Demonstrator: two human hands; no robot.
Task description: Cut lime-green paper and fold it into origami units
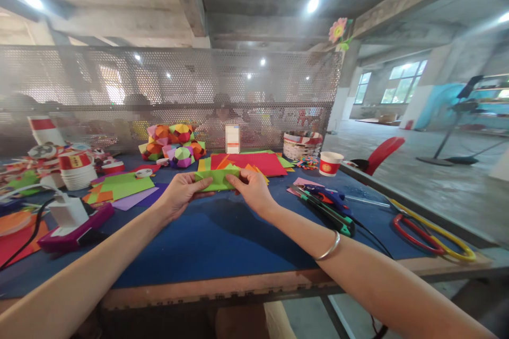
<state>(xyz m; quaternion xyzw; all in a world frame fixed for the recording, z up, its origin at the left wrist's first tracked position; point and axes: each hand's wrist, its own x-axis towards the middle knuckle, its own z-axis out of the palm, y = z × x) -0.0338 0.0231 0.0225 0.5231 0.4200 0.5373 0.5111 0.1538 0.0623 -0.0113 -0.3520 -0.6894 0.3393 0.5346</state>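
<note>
Above the blue tabletop (191,249) I hold a folded strip of light green paper (217,180) level between both hands. My left hand (181,193) pinches its left end, thumb on the near face. At the right end, my right hand (252,188) grips the paper the same way, its thumb pressed on the face. Right behind the strip lie red paper sheets (254,162), with orange and yellow-green pieces around them. Fingers behind the paper are partly hidden.
Several folded-paper balls (175,143) and a basket (303,144) stand along the mesh screen. On the right lie a green-black cutter (330,214), a glue gun (332,197) and scissors (429,233), beside a paper cup (331,163). A purple power strip (77,229) sits left.
</note>
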